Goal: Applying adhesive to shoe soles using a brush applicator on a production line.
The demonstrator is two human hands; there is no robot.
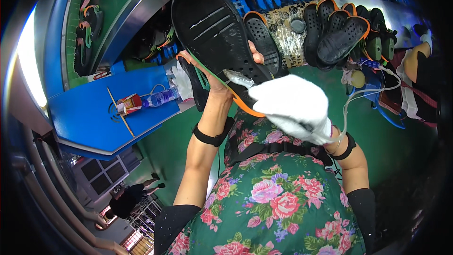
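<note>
My bare left hand [216,84] is closed around a large black shoe sole [207,28] with an orange and green edge, its fingertips showing at the far side. Pale wet-looking streaks lie on the sole. My right hand [292,106], in a white glove, is closed on a flat silvery tool [239,79] whose tip rests at the sole's near part; its grip end is hidden by the glove. Beside my left wrist is another black shoe part [194,80] with a green strip; whether my hand holds it, I cannot tell. A perforated black shoe piece [262,35] shows behind the sole.
Perforated black shoe pieces with orange rims [342,40] lie on the bench at the right. A blue table [89,118] at the left bears a red box [130,104] and a plastic bottle [161,97]. A pale cord [347,101] hangs by my right wrist. Another person's arm [411,66] shows at far right.
</note>
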